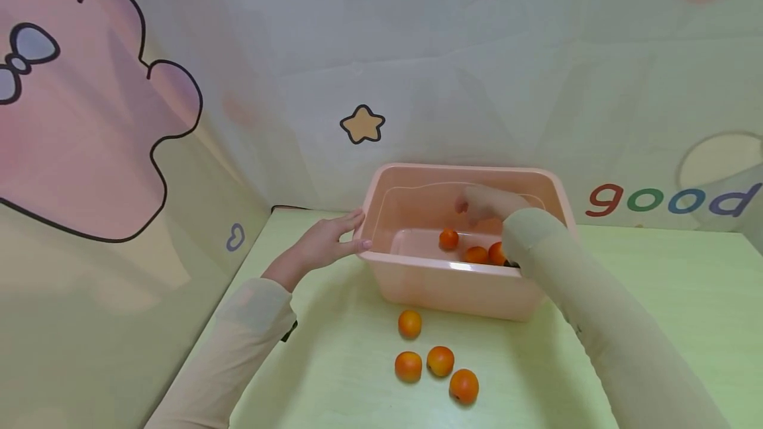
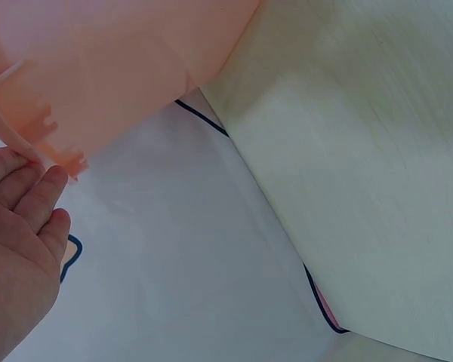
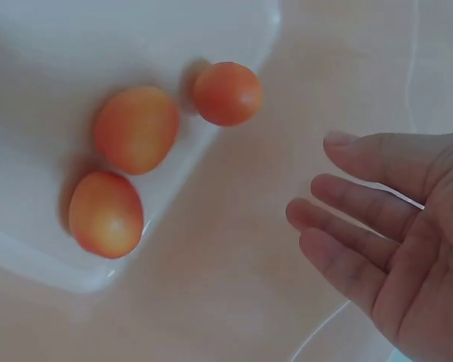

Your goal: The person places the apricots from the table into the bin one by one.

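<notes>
A pink plastic bin (image 1: 453, 277) stands on the table against the back wall. My left hand (image 1: 322, 241) grips its left rim near the front corner; in the left wrist view the fingers (image 2: 41, 200) press at the rim's edge. My right hand (image 1: 491, 204) reaches inside the bin, partly behind the sleeve. In the right wrist view its fingers (image 3: 347, 226) are loosely bent with nothing between them. Three smooth orange-red fruits lie on the bin floor: one fruit (image 3: 228, 93) slightly apart, a second fruit (image 3: 137, 130) and a third fruit (image 3: 106, 215) close together.
Several more orange-red fruits lie on the pale green table (image 1: 656, 323) before the bin, among them a fruit (image 1: 409, 324) nearest it and a fruit (image 1: 463, 386) closest to me. A printed cloth wall (image 1: 465, 98) rises behind the bin and another along the left.
</notes>
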Demonstrator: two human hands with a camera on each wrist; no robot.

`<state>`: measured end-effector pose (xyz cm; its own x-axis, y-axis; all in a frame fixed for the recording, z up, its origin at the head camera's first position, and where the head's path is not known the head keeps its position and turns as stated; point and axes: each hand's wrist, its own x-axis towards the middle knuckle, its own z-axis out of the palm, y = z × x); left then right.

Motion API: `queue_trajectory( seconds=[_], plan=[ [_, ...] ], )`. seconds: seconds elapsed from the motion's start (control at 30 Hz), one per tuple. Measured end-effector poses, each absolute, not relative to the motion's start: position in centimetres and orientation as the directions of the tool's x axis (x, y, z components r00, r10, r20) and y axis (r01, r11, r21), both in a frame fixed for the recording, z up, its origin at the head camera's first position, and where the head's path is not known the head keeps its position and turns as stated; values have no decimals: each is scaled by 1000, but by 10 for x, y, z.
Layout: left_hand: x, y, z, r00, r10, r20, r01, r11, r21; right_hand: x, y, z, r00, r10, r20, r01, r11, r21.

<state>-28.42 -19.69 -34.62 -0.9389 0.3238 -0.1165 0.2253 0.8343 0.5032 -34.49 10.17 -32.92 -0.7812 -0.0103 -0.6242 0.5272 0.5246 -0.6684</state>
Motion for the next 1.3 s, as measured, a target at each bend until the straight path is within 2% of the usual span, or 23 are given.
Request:
queue_trajectory(
  seconds=[0.03, 0.13, 0.23, 0.4, 0.53, 0.67, 0.83, 1.03, 1.3],
  plan=[
    [-284, -196, -346, -938, 326, -117, 226, 832, 506, -350, 104, -331, -793, -26, -609, 499, 547, -672],
    [-284, -194, -345, -937, 330, -115, 230, 830, 509, -362, 110, -327, -842, -193, -503, 252, 684, -685],
    [-282, -194, -344, -935, 341, -99, 249, 828, 503, -370, 115, -318, -841, -295, -453, 95, 745, -660],
    [-281, -194, -345, -928, 368, -56, 298, 825, 479, -371, 120, -303, -822, -394, -411, -55, 773, -632],
    [-280, -194, -346, -927, 372, -46, 305, 821, 482, -364, 122, -291, -826, -443, -349, -208, 814, -542],
    [-279, -194, -347, -930, 365, -39, 301, 820, 486, -358, 122, -282, -829, -474, -296, -307, 829, -467],
    [-277, -192, -348, -933, 357, -35, 296, 821, 489, -347, 123, -276, -826, -502, -256, -362, 820, -443],
    [-274, -190, -348, -933, 360, -24, 303, 819, 488, -329, 129, -273, -791, -559, -249, -436, 800, -412],
    [-273, -189, -350, -931, 366, 3, 322, 815, 481, -303, 139, -279, -757, -646, -103, -559, 721, -409]
  ],
)
